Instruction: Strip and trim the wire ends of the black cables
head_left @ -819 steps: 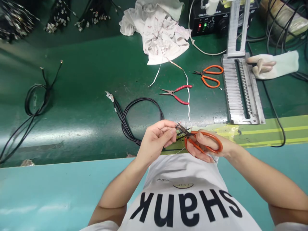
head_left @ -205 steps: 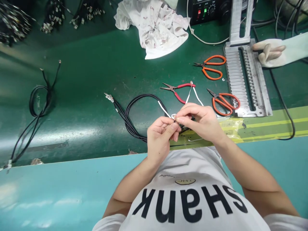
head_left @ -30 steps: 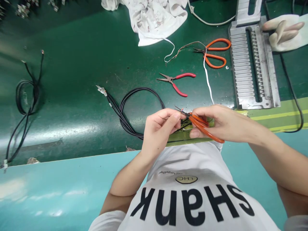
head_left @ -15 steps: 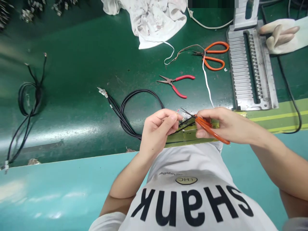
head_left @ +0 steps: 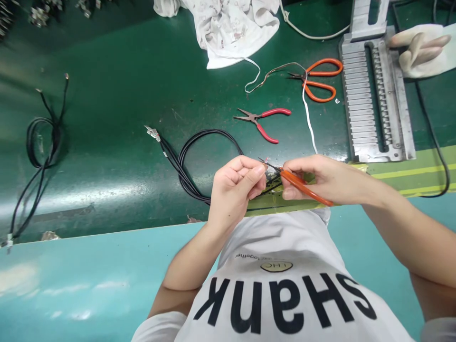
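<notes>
My left hand (head_left: 239, 179) pinches the end of a black cable (head_left: 210, 131), where thin coloured wires (head_left: 266, 161) stick up past the fingertips. My right hand (head_left: 313, 178) is wrapped round orange-handled scissors (head_left: 302, 186). Their narrow dark blades point left and lie right at the wires, close to my left fingertips. The cable's coil rests on the bench beyond my left hand, and metal connectors (head_left: 152, 133) show at its far end. Where the cable runs between my hands is partly hidden by the fingers.
Red-handled pliers (head_left: 262, 122) lie open beyond my hands, with another orange-handled pair of scissors (head_left: 318, 80) behind. A metal fixture (head_left: 377, 102) and a white glove (head_left: 422, 51) sit at right. White cloth (head_left: 235, 33) lies at the back, another cable coil (head_left: 42, 142) at left.
My right hand has moved left with the scissors, bringing the blades from beside the wires up to them. My left hand stays nearly in place. The whole view has shifted slightly.
</notes>
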Tool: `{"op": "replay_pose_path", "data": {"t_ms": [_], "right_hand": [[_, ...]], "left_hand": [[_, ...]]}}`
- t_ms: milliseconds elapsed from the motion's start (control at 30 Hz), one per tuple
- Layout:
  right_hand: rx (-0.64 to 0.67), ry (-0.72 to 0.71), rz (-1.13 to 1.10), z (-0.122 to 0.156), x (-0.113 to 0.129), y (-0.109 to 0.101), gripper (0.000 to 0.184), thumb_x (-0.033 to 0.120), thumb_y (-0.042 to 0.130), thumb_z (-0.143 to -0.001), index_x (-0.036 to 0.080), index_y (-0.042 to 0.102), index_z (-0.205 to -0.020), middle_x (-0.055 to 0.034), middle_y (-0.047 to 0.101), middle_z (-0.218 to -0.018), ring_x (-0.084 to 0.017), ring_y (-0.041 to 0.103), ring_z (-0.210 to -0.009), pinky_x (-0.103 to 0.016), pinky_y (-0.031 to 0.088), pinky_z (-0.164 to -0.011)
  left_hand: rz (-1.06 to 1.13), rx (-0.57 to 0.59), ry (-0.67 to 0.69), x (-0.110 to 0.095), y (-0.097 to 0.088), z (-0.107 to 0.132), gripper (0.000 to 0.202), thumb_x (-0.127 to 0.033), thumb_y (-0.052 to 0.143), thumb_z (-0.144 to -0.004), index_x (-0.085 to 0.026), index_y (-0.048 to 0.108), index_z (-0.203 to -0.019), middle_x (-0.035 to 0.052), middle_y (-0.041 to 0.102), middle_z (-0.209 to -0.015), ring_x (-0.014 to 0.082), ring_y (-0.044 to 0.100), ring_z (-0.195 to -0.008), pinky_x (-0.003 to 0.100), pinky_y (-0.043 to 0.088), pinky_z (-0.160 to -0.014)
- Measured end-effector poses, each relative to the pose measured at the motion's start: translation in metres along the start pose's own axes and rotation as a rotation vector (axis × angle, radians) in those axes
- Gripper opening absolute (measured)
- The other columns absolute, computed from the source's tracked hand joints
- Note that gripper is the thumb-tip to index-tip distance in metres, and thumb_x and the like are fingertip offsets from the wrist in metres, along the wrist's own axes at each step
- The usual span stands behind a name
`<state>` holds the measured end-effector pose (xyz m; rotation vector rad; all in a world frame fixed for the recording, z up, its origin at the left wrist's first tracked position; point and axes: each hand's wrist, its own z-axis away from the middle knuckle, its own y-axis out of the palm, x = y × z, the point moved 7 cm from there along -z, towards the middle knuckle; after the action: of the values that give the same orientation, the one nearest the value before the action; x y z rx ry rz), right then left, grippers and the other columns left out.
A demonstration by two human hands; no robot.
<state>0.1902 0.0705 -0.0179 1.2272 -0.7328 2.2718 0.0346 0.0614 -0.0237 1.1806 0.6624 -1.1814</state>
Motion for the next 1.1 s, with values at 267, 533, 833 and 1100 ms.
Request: {"op": "replay_pose_path", "data": {"t_ms": [267, 533, 833, 1100], "right_hand": [[0.041, 0.021, -0.125, -0.003, 0.0003, 0.0013, 0.043, 0.061, 0.074, -0.077, 0.022, 0.055, -0.073, 0.0051, 0.043, -0.065, -0.01, 0.036, -0.055, -0.026, 0.03, -0.051], [0.007, 0.009, -0.085, -0.0047, -0.0032, 0.0005, 0.04, 0.06, 0.076, -0.075, 0.022, 0.065, -0.08, 0.0042, 0.052, -0.067, -0.011, 0.042, -0.058, -0.025, 0.032, -0.053], [0.016, -0.047, -0.127, -0.005, -0.0028, 0.0019, 0.042, 0.063, 0.074, -0.076, 0.022, 0.066, -0.079, 0.0041, 0.052, -0.064, -0.011, 0.041, -0.055, -0.025, 0.028, -0.05], [-0.081, -0.023, -0.078, -0.0025, -0.0081, -0.0047, 0.042, 0.061, 0.078, -0.072, 0.021, 0.063, -0.073, 0.0049, 0.052, -0.06, -0.012, 0.045, -0.056, -0.025, 0.03, -0.052]], "left_hand": [[-0.022, 0.008, -0.018, -0.0004, -0.0011, 0.0008, 0.02, -0.031, 0.072, -0.087, -0.014, 0.062, -0.081, -0.0016, 0.055, -0.056, 0.0061, 0.04, -0.048, 0.019, 0.026, -0.044], [-0.024, 0.007, -0.027, 0.0006, 0.0003, 0.0004, 0.019, -0.028, 0.072, -0.087, -0.014, 0.061, -0.08, -0.002, 0.056, -0.056, 0.0061, 0.039, -0.048, 0.018, 0.025, -0.043], [-0.022, 0.009, -0.039, 0.0011, 0.0003, 0.0007, 0.019, -0.028, 0.071, -0.088, -0.014, 0.06, -0.08, -0.0023, 0.053, -0.054, 0.006, 0.038, -0.047, 0.018, 0.024, -0.043], [0.051, 0.017, -0.096, 0.0036, -0.0024, 0.0006, 0.018, -0.027, 0.07, -0.088, -0.013, 0.061, -0.081, -0.0028, 0.052, -0.054, 0.0049, 0.036, -0.045, 0.019, 0.021, -0.044]]}}
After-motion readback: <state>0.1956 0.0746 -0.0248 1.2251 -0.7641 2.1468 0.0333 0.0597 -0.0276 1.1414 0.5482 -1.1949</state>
